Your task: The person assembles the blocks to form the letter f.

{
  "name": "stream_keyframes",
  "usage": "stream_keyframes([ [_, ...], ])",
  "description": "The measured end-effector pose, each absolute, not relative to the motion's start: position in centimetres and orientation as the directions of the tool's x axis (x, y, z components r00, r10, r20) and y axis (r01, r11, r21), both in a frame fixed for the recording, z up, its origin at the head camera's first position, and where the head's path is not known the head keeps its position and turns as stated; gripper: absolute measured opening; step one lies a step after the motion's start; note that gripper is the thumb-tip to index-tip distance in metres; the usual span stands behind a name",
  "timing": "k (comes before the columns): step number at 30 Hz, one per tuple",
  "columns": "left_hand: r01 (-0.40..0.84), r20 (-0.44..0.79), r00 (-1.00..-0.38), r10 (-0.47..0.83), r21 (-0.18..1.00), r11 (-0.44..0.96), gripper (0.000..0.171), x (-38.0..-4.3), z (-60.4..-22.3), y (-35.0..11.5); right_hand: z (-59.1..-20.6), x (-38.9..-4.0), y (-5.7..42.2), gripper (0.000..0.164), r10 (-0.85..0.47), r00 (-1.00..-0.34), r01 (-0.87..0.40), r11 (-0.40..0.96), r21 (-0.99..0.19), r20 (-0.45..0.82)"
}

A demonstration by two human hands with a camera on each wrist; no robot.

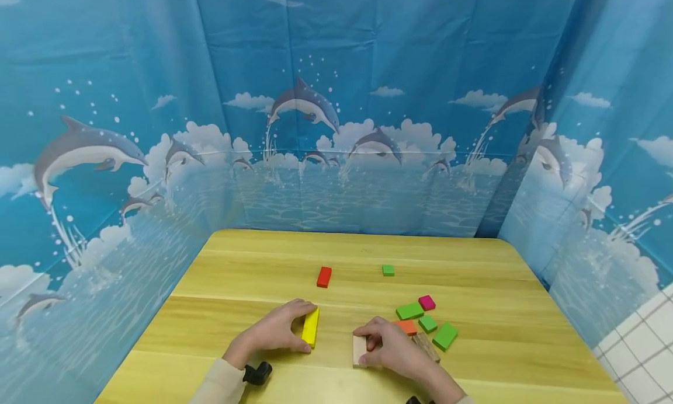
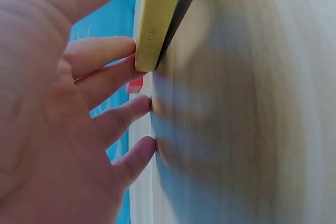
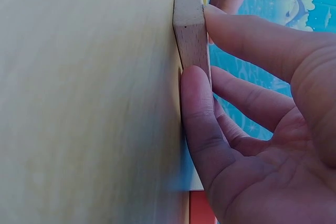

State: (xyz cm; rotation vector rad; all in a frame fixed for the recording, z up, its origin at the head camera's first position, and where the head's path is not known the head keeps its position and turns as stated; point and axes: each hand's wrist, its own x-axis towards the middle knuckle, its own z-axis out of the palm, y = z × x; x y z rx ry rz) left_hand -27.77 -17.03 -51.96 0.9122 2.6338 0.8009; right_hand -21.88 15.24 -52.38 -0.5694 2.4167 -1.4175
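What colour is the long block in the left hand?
Yellow; this long rectangular block shows best in the head view.

one yellow wood-grain bench [image 1: 236, 264]: two small squarish green blocks [image 1: 388, 270] [image 1: 428, 323], one far, one nearer; two longer rectangular green blocks [image 1: 410, 311] [image 1: 445, 336]; one red rectangular block [image 1: 324, 277]; one small magenta block [image 1: 427, 302]; one orange block [image 1: 407, 327]; one long yellow rectangular block [image 1: 311, 327]; one brown wood-grain block [image 1: 427, 348]; one pale wooden block [image 1: 359, 350]. ten blocks in all. one left hand [image 1: 276, 331], one right hand [image 1: 393, 348].
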Motion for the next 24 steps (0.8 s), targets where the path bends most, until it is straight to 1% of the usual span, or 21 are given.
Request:
stream_keyframes([
  [16,0.427,-0.037,-0.823,0.567,0.617,0.661,0.087,-27.5,-51.7,-15.3,-52.3,-21.8,15.2,0.051,-0.474,-0.879,-0.195,0.446,-0.873,-0.046],
  [24,0.435,-0.004,-0.829,0.56,0.625,0.648,0.084,-27.4,-51.6,-13.5,-52.2,-21.7,15.3,0.051,-0.482,-0.875,-0.2,0.439,-0.876,-0.042],
])
